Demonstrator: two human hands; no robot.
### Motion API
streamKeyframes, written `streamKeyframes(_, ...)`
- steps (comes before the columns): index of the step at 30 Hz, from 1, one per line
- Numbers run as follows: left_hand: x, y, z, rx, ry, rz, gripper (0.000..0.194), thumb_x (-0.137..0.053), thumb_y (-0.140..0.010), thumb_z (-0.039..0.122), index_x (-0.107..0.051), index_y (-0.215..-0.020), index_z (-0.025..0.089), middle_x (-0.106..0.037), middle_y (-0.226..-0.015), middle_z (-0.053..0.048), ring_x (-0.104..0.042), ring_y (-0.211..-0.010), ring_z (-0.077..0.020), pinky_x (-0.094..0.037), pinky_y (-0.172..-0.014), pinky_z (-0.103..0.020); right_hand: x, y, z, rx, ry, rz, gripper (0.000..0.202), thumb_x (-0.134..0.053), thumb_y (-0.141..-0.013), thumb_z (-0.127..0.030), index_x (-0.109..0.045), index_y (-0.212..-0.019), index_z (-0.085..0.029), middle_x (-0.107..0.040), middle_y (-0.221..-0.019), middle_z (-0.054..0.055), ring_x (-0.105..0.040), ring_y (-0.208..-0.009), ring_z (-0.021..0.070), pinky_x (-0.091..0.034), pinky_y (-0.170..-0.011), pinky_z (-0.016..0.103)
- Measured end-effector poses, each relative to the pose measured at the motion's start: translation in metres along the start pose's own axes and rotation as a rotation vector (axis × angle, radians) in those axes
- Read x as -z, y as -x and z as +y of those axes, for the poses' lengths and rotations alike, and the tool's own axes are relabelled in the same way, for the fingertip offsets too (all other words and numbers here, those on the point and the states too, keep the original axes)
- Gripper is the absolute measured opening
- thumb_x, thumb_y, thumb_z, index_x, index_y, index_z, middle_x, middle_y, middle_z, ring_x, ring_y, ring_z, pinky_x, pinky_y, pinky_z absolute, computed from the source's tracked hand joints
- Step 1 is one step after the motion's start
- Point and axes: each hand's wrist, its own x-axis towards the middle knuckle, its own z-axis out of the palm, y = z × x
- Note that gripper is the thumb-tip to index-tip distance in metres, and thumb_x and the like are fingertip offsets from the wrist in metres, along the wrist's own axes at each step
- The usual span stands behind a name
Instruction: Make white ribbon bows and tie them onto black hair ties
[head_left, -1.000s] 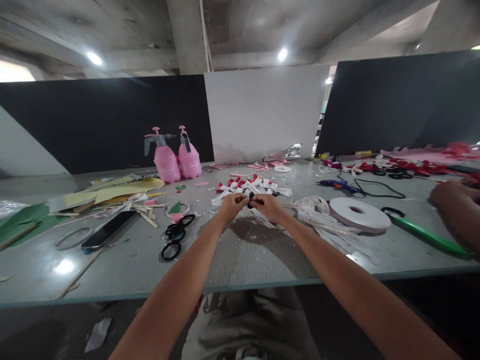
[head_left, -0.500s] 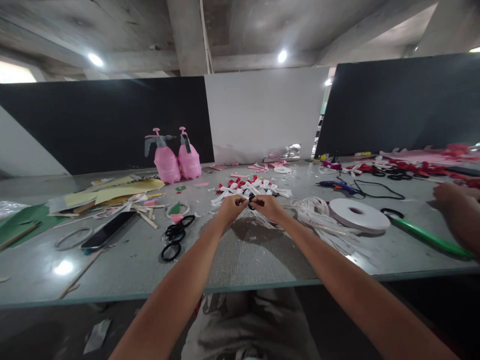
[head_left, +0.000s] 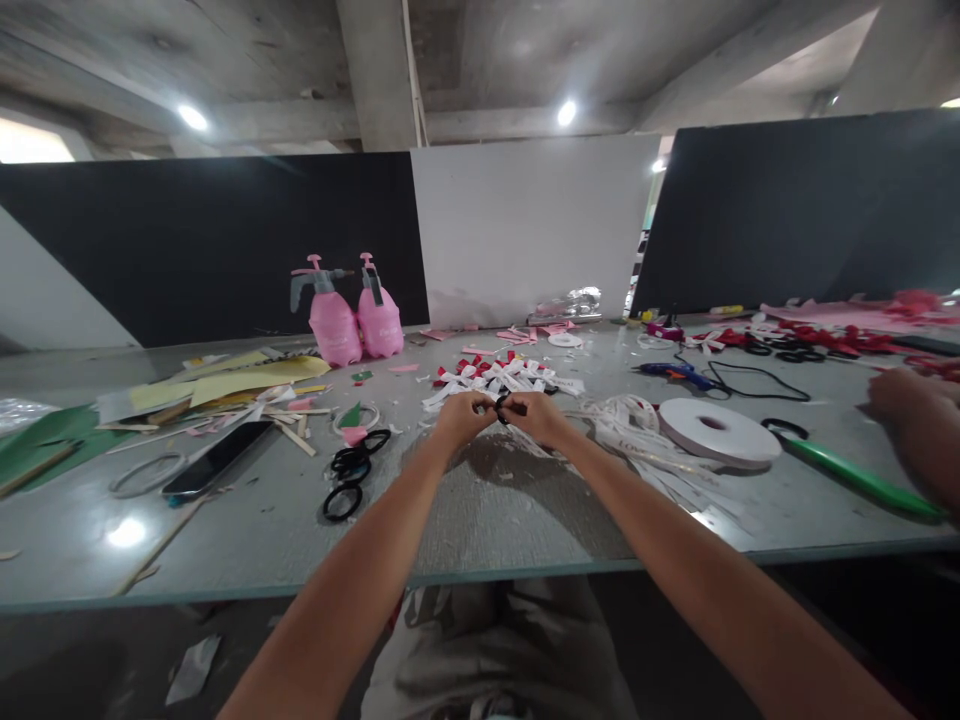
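Note:
My left hand [head_left: 463,418] and my right hand [head_left: 534,415] meet at the middle of the table, fingertips nearly touching. Both pinch a small black ring [head_left: 501,408], which looks like a hair tie. A bit of white shows beside it at my left fingertips. Just beyond my hands lies a pile of white and red ribbon bows [head_left: 499,374]. White printed ribbon [head_left: 622,420] lies loosely to the right of my right hand, beside a wide white ribbon roll [head_left: 718,433]. Several black rings [head_left: 351,462] rest on the table left of my left hand.
Two pink spray bottles [head_left: 335,328] stand at the back left. A phone [head_left: 217,462], paper and sticks lie left. To the right are a blue glue gun [head_left: 675,372], its cord, a green object [head_left: 859,475] and another person's hand [head_left: 911,425].
Both my hands stay in nearly the same place, with the black ring turned slightly between the fingertips. The other person's hand at the right has shifted a little.

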Motion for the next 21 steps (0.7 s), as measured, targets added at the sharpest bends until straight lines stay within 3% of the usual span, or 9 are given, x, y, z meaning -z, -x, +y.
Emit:
streamKeyframes(4, 0.0008, -0.0019, 0.0007, -0.034, 0.096, -0.024, 0.027, -0.054, -0.077, 0.033, -0.073, -0.081, 0.015, -0.066, -0.069, -0.002, -0.053, -0.061, -0.0117, -0.037, -0.057, -0.022, 0.0006, -0.0009, 0.0023, -0.009, 0.016, 0.029, 0.024, -0.054, -0.08, -0.034, -0.066, -0.075, -0.014, -0.058, -0.062, 0.0, -0.046, -0.058, 0.0111, -0.031, -0.056, 0.023)
streamKeyframes(10, 0.002, -0.0028, 0.0005, 0.052, 0.255, -0.072, 0.044, -0.057, -0.076, 0.054, -0.071, -0.082, 0.012, -0.058, -0.058, -0.001, -0.05, -0.054, -0.0111, -0.036, -0.053, -0.022, 0.0026, -0.002, 0.0037, 0.025, -0.011, 0.029, 0.026, -0.053, -0.083, -0.036, -0.066, -0.076, -0.014, -0.058, -0.064, 0.0, -0.045, -0.059, 0.0113, -0.032, -0.058, 0.023)
streamKeyframes(15, 0.003, -0.0024, -0.0007, 0.052, 0.308, -0.077, 0.041, -0.058, -0.076, 0.051, -0.071, -0.078, 0.012, -0.058, -0.058, 0.0, -0.051, -0.054, -0.0109, -0.037, -0.053, -0.022, 0.0019, -0.0022, 0.006, 0.001, -0.041, 0.011, 0.024, -0.053, -0.082, -0.034, -0.067, -0.08, -0.014, -0.061, -0.068, 0.001, -0.049, -0.064, 0.0126, -0.035, -0.062, 0.023)
streamKeyframes(21, 0.0036, -0.0028, 0.0002, -0.018, 0.173, -0.065, 0.033, -0.055, -0.078, 0.042, -0.071, -0.075, 0.013, -0.058, -0.059, 0.0, -0.049, -0.057, -0.0106, -0.033, -0.053, -0.021, 0.0007, -0.0025, 0.0049, -0.008, -0.01, 0.017, 0.022, -0.054, -0.081, -0.032, -0.067, -0.079, -0.014, -0.063, -0.067, 0.001, -0.05, -0.062, 0.0126, -0.034, -0.061, 0.023)
